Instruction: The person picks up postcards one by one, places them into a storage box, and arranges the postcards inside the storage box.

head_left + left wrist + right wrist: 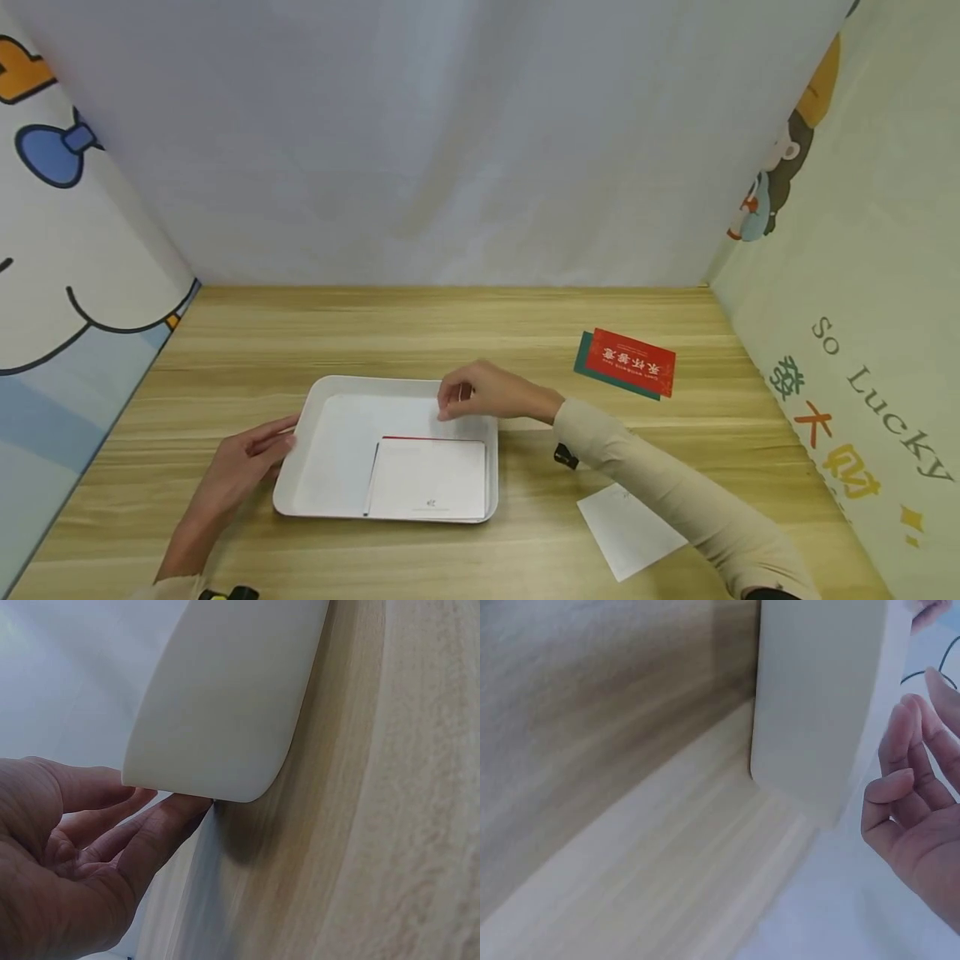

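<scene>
Wooden table [247,350] is carrying a white tray [315,398] near its front edge; the left hand [243,462] is touching the tray's left rim with relaxed fingers. Right hand [483,392] is hovering over the far rim, fingers loosely curled, gripping nothing; a white card [429,479] is lying inside the tray.

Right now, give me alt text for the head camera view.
A person's left hand rests against the left edge of a white tray holding a white card; the right hand hovers over its far rim. A red card lies beyond.
</scene>
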A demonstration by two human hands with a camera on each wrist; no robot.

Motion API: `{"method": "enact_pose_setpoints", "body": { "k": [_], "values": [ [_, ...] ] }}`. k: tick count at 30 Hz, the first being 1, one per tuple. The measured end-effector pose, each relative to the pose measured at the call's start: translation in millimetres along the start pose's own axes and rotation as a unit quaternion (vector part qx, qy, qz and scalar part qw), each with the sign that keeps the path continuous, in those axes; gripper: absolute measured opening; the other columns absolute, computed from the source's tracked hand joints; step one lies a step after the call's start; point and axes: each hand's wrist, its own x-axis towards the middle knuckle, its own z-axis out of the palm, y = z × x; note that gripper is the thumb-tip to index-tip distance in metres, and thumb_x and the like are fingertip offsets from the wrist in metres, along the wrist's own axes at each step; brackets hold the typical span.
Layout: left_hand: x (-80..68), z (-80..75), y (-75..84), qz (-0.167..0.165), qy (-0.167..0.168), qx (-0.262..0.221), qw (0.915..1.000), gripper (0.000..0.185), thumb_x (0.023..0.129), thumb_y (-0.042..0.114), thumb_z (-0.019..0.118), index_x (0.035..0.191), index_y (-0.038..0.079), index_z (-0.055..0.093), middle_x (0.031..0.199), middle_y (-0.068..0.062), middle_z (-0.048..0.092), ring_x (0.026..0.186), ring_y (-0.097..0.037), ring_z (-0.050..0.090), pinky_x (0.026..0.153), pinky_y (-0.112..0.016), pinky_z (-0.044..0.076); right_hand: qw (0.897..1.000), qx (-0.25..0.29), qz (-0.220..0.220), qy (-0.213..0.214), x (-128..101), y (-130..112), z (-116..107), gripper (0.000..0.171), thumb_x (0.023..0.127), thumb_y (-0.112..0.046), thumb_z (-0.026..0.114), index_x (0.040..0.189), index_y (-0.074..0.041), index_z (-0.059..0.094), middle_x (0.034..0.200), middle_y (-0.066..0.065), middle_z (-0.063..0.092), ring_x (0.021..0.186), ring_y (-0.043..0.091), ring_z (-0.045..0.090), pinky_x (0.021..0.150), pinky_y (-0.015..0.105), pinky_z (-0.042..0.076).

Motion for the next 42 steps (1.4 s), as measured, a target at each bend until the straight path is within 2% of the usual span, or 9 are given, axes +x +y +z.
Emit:
{"method": "enact_pose_setpoints", "body": {
  "k": [13,19,26,42],
  "values": [
    [1.0,-1.8,0.4,0.001,-0.001,0.008,1.0,0.055,0.109,0.026,0.06,0.154,-0.003,0.048,0.145,-0.029,0.059,0.096,0.013,0.06,0.078,-0.021,0.058,0.997,0.022,0.002,0.073,-19,7,-25,0.007,0.097,-0.018,0.077,0.096,-0.012,0.074,0.086,-0.004,0.07,0.079,0.01,0.059,0.076,0.028,0.051],
    [0.9,-1.9,1.8,-0.001,-0.001,0.008,1.0,0.054,0.109,0.025,0.059,0.154,-0.002,0.047,0.145,-0.029,0.059,0.096,0.013,0.059,0.078,-0.021,0.058,0.993,0.023,0.013,0.115,-30,12,-37,0.007,0.097,-0.016,0.077,0.096,-0.01,0.074,0.083,-0.003,0.069,0.077,0.013,0.058,0.076,0.036,0.052],
    [2.2,-1.4,0.8,0.001,0.004,0.006,1.0,0.054,0.109,0.024,0.06,0.154,-0.003,0.048,0.145,-0.029,0.059,0.096,0.013,0.06,0.078,-0.021,0.058,0.986,0.009,0.032,0.164,-46,22,-51,0.009,0.095,-0.014,0.079,0.095,-0.008,0.072,0.084,-0.001,0.068,0.078,0.015,0.058,0.074,0.035,0.05],
    [1.5,1.2,-0.4,-0.015,0.008,0.006,0.9998,0.055,0.108,0.025,0.062,0.153,-0.002,0.049,0.145,-0.028,0.06,0.095,0.013,0.06,0.079,-0.02,0.057,0.973,-0.016,0.091,0.213,-89,50,-73,0.01,0.094,-0.015,0.08,0.092,-0.009,0.072,0.087,0.003,0.068,0.082,0.018,0.058,0.079,0.035,0.05]
  ]
}}
